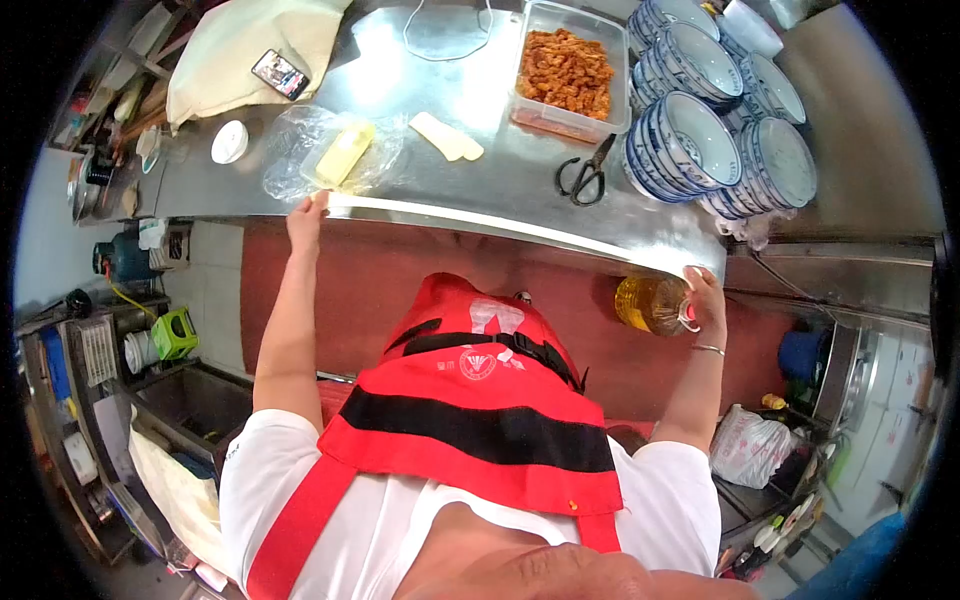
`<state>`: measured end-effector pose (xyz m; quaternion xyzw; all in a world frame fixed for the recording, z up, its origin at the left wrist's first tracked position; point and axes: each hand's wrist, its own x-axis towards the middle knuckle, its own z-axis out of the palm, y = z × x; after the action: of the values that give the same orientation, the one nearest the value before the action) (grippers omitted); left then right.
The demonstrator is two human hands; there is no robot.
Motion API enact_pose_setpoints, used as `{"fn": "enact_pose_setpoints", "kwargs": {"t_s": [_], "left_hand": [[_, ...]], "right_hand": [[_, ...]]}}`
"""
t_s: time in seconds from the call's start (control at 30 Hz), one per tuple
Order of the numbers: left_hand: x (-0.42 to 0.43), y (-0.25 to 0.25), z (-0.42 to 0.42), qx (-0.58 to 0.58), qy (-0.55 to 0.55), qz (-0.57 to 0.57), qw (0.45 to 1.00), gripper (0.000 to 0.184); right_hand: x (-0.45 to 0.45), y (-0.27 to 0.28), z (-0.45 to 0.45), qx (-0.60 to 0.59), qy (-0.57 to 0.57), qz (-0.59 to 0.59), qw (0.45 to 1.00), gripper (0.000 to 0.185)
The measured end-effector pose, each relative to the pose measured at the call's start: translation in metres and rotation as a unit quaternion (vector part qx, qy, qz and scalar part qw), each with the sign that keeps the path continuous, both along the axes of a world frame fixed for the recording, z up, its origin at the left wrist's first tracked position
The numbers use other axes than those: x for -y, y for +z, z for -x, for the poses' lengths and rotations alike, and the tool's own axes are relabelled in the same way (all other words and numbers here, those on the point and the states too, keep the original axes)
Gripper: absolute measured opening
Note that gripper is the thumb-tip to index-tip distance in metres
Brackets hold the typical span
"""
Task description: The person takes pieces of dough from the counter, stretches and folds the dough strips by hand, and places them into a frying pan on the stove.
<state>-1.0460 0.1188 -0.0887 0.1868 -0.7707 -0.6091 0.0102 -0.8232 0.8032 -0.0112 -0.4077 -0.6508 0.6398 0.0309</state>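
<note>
A long pale strip of dough [500,222] is stretched between my hands along the front edge of the steel counter [400,90]. My left hand [309,212] pinches its left end and my right hand [705,298] grips its right end. Beyond my left hand, a yellowish block of dough [345,155] lies on clear plastic wrap [290,150]. Two short flat dough pieces [446,137] rest on the counter to its right. Black-handled scissors [582,182] lie toward the right side.
A clear tub [568,118] holds reddish-brown food pieces. Stacks of blue-patterned bowls [690,140] stand at the right. A small white bowl [229,142] and a phone [280,74] on a cloth [215,60] are at the left. A bottle of yellow oil [645,303] stands below the counter.
</note>
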Motion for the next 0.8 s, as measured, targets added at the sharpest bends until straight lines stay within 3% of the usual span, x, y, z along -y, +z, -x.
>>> {"fn": "enact_pose_setpoints", "kwargs": {"t_s": [0.03,0.1,0.13,0.2,0.3,0.37,0.43,0.47,0.5,0.57,0.6,0.63,0.67,0.73,0.77,0.8], "left_hand": [[0.002,0.004,0.002,0.003,0.006,-0.057,0.998,0.024],[-0.002,-0.01,0.009,0.021,-0.005,-0.061,0.998,0.027],[-0.004,-0.025,0.01,0.021,-0.006,-0.062,0.998,0.027],[-0.015,-0.044,0.013,0.094,-0.067,0.004,0.993,0.022],[-0.02,-0.027,0.031,0.079,-0.058,0.035,0.995,0.026],[-0.02,0.024,0.042,-0.001,-0.018,-0.085,0.996,0.028],[-0.012,0.074,0.05,-0.075,-0.025,-0.235,0.969,0.028],[-0.02,0.1,0.046,-0.101,-0.02,-0.25,0.963,0.028],[-0.023,0.093,0.046,-0.099,-0.021,-0.25,0.963,0.028],[-0.028,0.052,0.043,-0.078,0.024,-0.245,0.966,0.034],[-0.03,0.006,0.034,0.056,-0.023,-0.089,0.994,0.035],[-0.033,-0.029,0.027,0.183,-0.068,0.071,0.978,0.037],[-0.035,-0.033,0.028,0.175,-0.068,0.07,0.98,0.037],[-0.032,-0.042,0.018,0.119,0.04,-0.014,0.992,0.04],[-0.017,-0.008,0.028,0.167,-0.02,0.16,0.973,0.037],[0.019,-0.014,0.042,0.047,-0.045,-0.025,0.998,0.037]], "right_hand": [[-0.014,-0.002,-0.005,-0.003,-0.003,-0.001,1.0,0.02],[-0.036,-0.013,-0.014,-0.016,-0.008,0.021,1.0,0.021],[-0.042,-0.021,-0.016,0.065,0.007,-0.066,0.996,0.024],[-0.047,-0.038,-0.019,0.089,0.031,-0.095,0.991,0.022],[-0.071,-0.029,-0.009,0.12,0.082,-0.142,0.979,0.014],[-0.084,0.011,-0.006,-0.053,0.039,0.024,0.998,0.011],[-0.084,0.064,-0.008,-0.161,0.04,0.087,0.982,0.013],[-0.104,0.067,-0.014,-0.191,0.067,0.105,0.974,0.013],[-0.102,0.071,-0.014,-0.256,0.091,0.125,0.954,0.011],[-0.091,0.033,-0.006,-0.302,-0.002,0.158,0.94,0.009],[-0.094,-0.014,0.001,-0.165,0.006,0.012,0.986,0.012],[-0.099,-0.071,0.0,0.048,0.05,-0.138,0.988,0.015],[-0.099,-0.103,-0.002,0.159,0.048,-0.17,0.971,0.017],[-0.09,-0.065,-0.002,0.103,0.075,-0.145,0.981,0.017],[-0.087,-0.014,-0.001,0.056,0.113,-0.136,0.983,0.02],[-0.097,0.012,-0.002,-0.006,0.111,-0.136,0.984,0.016]]}}
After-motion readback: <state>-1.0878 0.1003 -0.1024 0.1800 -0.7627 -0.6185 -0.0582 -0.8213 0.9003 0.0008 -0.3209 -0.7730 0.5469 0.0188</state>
